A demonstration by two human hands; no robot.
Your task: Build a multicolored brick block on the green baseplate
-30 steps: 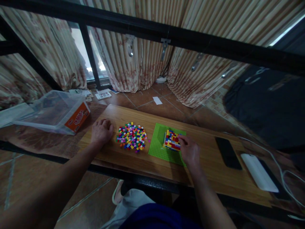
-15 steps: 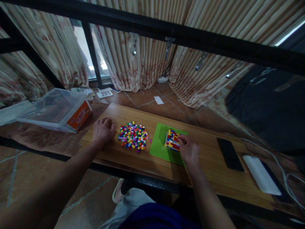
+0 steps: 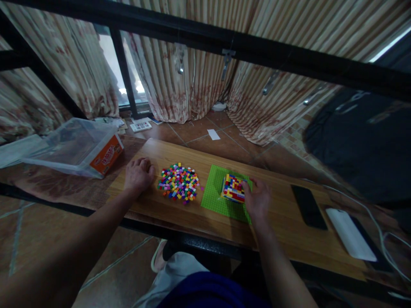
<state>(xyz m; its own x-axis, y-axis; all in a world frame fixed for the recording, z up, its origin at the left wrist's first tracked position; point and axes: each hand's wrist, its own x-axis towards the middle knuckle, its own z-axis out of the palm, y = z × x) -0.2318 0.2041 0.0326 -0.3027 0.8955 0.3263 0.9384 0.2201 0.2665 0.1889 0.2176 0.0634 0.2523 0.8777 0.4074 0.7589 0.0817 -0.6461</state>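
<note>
A block build of small multicoloured bricks [image 3: 232, 187] stands on the green studded baseplate [image 3: 210, 197]. My right hand [image 3: 257, 197] is at its right side, thumb near the build's right edge and fingers spread apart over the plate's edge. I see nothing held in it. My left hand [image 3: 138, 175] rests on the wooden board, fingers loosely bent and thumb apart, holding nothing visible. Between that hand and the plate lies a heap of loose bricks [image 3: 179, 183] in many colours. One pink brick [image 3: 202, 188] lies beside the plate's left edge.
A clear plastic bin [image 3: 80, 145] with an orange label stands at the left. On the right of the wooden board [image 3: 276, 231] lie a black phone [image 3: 308, 206] and a white slab-shaped device [image 3: 350, 234], with a white cable [image 3: 369, 208] beyond. A black bar [image 3: 205, 40] crosses above.
My right hand has shifted slightly right, off the top of the build, and its pinched fingers have parted. My left hand stays where it was.
</note>
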